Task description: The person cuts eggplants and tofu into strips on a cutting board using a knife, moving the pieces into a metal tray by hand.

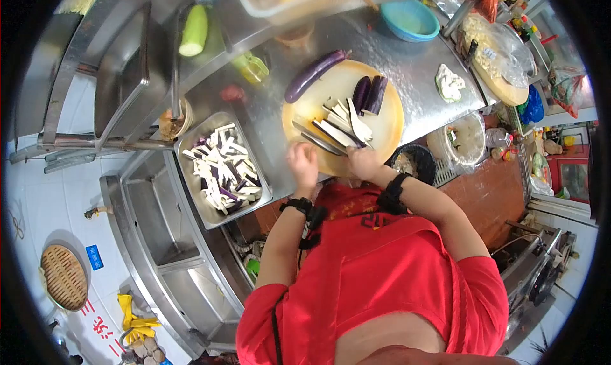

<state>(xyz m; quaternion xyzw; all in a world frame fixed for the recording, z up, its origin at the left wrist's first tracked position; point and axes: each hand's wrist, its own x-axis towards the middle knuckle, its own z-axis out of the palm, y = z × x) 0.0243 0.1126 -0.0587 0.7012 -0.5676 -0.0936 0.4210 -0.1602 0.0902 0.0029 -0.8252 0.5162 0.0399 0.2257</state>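
My right hand (365, 163) is closed around the handle end of a knife (316, 138) at the near edge of a round cutting board (389, 131). The blade lies low over the board, pointing left, beside cut eggplant strips (336, 128). My left hand (303, 164) is at the board's left near edge, fingers bent and slightly apart, with nothing visible in them. A whole eggplant (316, 76) rests across the board's upper left rim. Two shorter eggplant pieces (375, 95) lie at its upper right. Left of the board, a steel pan (264, 195) holds many cut eggplant strips.
A blue bowl (410, 21) and a crumpled white cloth (450, 83) stand on the steel counter (417, 72). A pale green gourd (194, 31) lies at upper left. Steel sinks (159, 218) are at left, a black bin (423, 168) and white bucket (453, 142) at right.
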